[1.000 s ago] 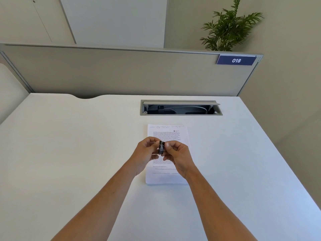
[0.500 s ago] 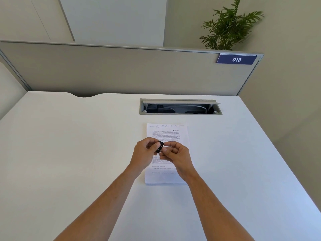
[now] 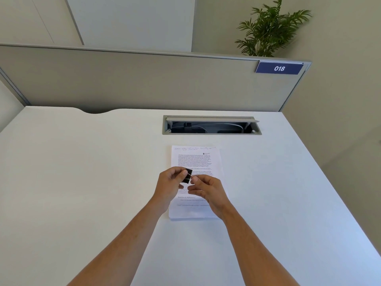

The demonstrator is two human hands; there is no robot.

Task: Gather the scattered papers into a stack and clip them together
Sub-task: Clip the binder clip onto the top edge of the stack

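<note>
A neat stack of printed papers (image 3: 195, 159) lies on the white desk (image 3: 82, 182), its top sheet bearing a handwritten note. Above the middle of the stack, both hands hold a small black binder clip (image 3: 187, 176). My left hand (image 3: 170, 183) pinches the clip's black body between thumb and fingers. My right hand (image 3: 206, 190) pinches one of its thin wire handles with thumb and forefinger. The hands hide the stack's middle part.
An open cable tray (image 3: 211, 125) is set into the desk behind the papers. A grey partition (image 3: 144, 79) with a blue "018" label (image 3: 279, 68) closes off the desk's far edge. A potted plant (image 3: 270, 27) stands behind it. The desk's right edge drops off.
The clip has turned from edge-on to showing its flat black face, now tilted in my left fingers. My right hand has shifted slightly right, pulling on a wire handle.
</note>
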